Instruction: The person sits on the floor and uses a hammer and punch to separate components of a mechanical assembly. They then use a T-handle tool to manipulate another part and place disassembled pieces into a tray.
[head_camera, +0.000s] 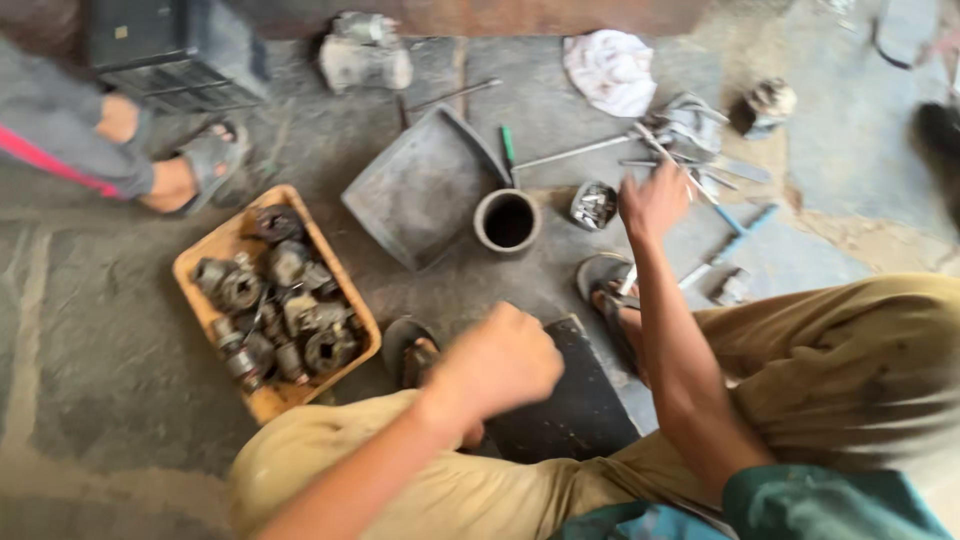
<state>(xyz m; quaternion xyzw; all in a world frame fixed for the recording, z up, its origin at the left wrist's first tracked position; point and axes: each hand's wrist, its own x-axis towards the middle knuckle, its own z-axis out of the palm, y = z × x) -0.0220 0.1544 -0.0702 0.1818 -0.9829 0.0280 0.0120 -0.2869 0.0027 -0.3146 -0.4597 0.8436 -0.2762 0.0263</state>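
My left hand (497, 362) is curled into a fist above my knee, and I cannot see anything in it. My right hand (655, 200) reaches out over the floor and grips a thin metal tool (665, 152) among a scatter of wrenches and rods (700, 160). Just left of that hand sit a small tin of metal bits (594, 205) and a dark round cylinder (508, 220). The picture is blurred by motion.
An orange tray (225, 245) with several greasy machine parts lies at left, a dark metal pan (420, 185) beside it. A white rag (612, 70) is at the back. Another person's sandalled feet (185, 165) and a black crate (175, 50) are at upper left.
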